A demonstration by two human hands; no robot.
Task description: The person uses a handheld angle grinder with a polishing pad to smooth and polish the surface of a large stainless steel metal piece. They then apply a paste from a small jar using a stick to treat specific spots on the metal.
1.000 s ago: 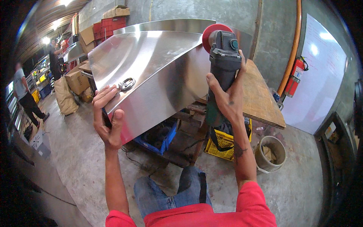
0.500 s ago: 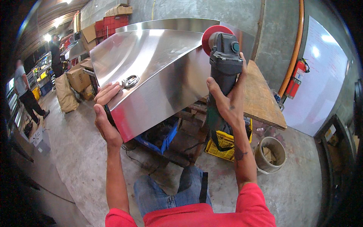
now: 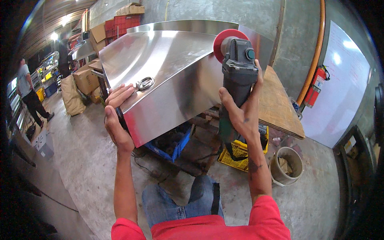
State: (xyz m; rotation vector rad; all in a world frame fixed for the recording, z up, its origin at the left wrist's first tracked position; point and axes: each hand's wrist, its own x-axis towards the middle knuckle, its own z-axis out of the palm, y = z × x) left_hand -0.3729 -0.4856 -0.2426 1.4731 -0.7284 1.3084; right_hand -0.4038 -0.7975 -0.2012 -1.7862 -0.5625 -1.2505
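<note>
A large, shiny sheet-metal box (image 3: pixel 176 102) with a curved top stands tilted before me. My left hand (image 3: pixel 120 116) grips its near-left end, fingers laid over the top edge and thumb lower down the end. Beside those fingertips sits a metal ring fitting (image 3: pixel 146 83) on the top face. My right hand (image 3: pixel 244 114) is wrapped round the dark body of an angle grinder (image 3: pixel 239 74), held upright. The grinder's red disc (image 3: pixel 219 46) is at the box's long upper edge, near its far right; whether it touches the metal or spins, I cannot tell.
Below the box are a blue crate (image 3: pixel 172 150) and a yellow crate (image 3: pixel 234 156). To the right are a wooden board (image 3: pixel 278 106), a round bucket (image 3: pixel 286 166) and a fire extinguisher (image 3: pixel 316 86). Cardboard boxes (image 3: pixel 86 82) and another person (image 3: pixel 30 92) are at left.
The whole scene sits slightly farther right in my view. Both hands keep their holds, and the grinder's disc stays by the same stretch of edge.
</note>
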